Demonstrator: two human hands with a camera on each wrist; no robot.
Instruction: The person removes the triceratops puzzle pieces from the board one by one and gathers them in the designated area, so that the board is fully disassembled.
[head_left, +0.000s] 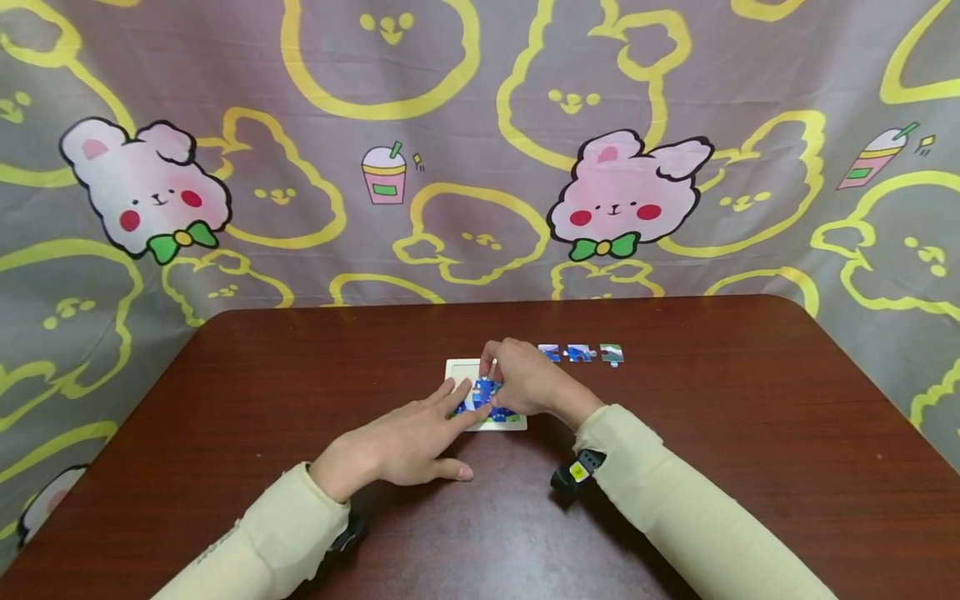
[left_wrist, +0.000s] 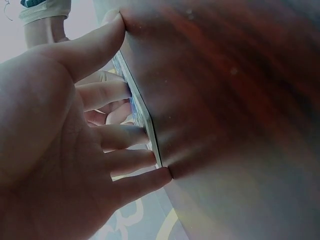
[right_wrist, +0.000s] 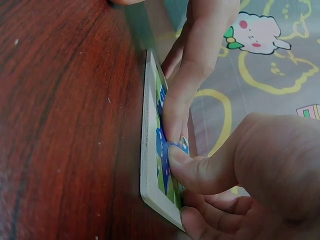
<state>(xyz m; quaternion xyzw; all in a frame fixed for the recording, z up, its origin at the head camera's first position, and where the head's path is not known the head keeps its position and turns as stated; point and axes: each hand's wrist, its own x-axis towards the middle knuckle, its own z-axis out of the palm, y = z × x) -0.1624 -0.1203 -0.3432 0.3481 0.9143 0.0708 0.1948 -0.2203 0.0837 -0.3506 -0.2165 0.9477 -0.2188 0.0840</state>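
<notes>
A small white puzzle tray (head_left: 513,426) lies on the table, its lower part covered with blue and green jigsaw pieces. My left hand (head_left: 408,437) reaches over it from the left with fingers extended, fingertips resting on the tray and the pieces, thumb out to the side. Above the tray, my right hand (head_left: 528,379) has thumb and fingers bent around a blue puzzle piece (head_left: 483,391) and pinches it. In the right wrist view the right thumb (right_wrist: 187,167) sits on the blue picture, close to a left fingertip. The right hand hides part of the tray.
Three loose puzzle pieces stand in a row behind the right hand: a left one (head_left: 550,352), a middle one (head_left: 579,353) and a greenish one (head_left: 611,353). The brown table (head_left: 300,375) ends at a patterned cloth (head_left: 465,242) behind.
</notes>
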